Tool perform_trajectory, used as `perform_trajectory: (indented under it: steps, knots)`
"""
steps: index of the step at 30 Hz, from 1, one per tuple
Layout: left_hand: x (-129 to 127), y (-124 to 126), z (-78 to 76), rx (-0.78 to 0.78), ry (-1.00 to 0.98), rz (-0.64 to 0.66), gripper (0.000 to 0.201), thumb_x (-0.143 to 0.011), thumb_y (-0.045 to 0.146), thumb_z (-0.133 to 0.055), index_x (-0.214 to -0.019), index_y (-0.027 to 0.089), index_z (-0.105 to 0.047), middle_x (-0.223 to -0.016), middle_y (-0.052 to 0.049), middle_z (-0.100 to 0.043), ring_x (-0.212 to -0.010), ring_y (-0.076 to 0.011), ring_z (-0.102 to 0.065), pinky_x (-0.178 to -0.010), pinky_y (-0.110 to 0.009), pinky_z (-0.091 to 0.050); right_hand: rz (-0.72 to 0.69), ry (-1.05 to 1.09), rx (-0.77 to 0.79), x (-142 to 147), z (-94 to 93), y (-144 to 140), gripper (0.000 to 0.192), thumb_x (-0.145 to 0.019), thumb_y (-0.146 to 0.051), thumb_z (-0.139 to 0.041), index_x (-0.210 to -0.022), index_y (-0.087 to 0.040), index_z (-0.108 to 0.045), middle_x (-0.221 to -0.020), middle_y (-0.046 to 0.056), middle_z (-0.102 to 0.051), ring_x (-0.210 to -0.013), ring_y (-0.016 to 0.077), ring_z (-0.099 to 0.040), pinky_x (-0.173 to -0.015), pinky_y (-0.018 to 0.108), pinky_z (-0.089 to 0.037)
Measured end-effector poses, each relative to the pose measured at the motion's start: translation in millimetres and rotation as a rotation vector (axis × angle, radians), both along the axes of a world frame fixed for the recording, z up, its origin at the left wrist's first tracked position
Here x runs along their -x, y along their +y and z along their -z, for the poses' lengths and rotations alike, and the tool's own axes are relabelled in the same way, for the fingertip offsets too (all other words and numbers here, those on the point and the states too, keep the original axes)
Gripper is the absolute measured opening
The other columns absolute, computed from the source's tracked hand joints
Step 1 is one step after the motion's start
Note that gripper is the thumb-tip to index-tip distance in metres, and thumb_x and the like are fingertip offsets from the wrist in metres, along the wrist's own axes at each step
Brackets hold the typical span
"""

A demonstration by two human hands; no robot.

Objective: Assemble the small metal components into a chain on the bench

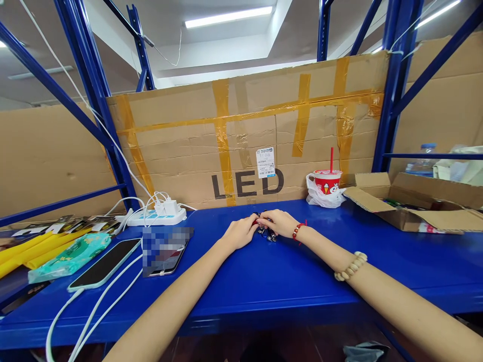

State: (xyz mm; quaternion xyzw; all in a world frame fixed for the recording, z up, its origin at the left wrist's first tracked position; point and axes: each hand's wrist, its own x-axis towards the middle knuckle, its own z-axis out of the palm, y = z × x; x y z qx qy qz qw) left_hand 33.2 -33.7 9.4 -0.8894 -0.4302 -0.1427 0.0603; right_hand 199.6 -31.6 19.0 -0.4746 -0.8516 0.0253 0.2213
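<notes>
Fingers of your left hand (241,232) and right hand (277,221) curl together around a small cluster of dark parts (266,232), a bit of red showing between them; what the parts are is too small to tell. The cluster rests on the blue shelf top (287,276), toward its back edge, just in front of a taped cardboard sheet (249,136) printed "LED" that walls off the rear. Your right wrist carries a red bead bracelet (297,231), and a pale bead bracelet (350,266) sits further up the forearm.

Blue rack uprights (388,100) frame the bay, with a strip light (228,16) on the ceiling above. To your left lie a white power strip (156,217) with chargers, two phones (105,269) on white cables, a teal packet (70,256) and yellow strips (26,249). To your right stand a red cup (327,182) with a straw in a plastic bag and an open cardboard box (411,201), both well apart from your hands.
</notes>
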Motion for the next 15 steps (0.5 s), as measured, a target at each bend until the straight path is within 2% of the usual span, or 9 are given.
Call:
perform_trajectory:
  steps: [15]
  knots:
    - [-0.3, -1.2, -1.3, 0.002, 0.026, -0.010, 0.024, -0.089, 0.033, -0.021, -0.103, 0.023, -0.038, -0.103, -0.003, -0.058, -0.091, -0.0194, -0.056, -0.070, -0.029, -0.044, 0.030, -0.035, -0.007, 1.9, -0.8, -1.7, 0.036, -0.081, -0.050, -0.034, -0.067, -0.021, -0.052, -0.062, -0.001, -0.060, -0.059, 0.0116, -0.054, -0.052, 0.021, -0.031]
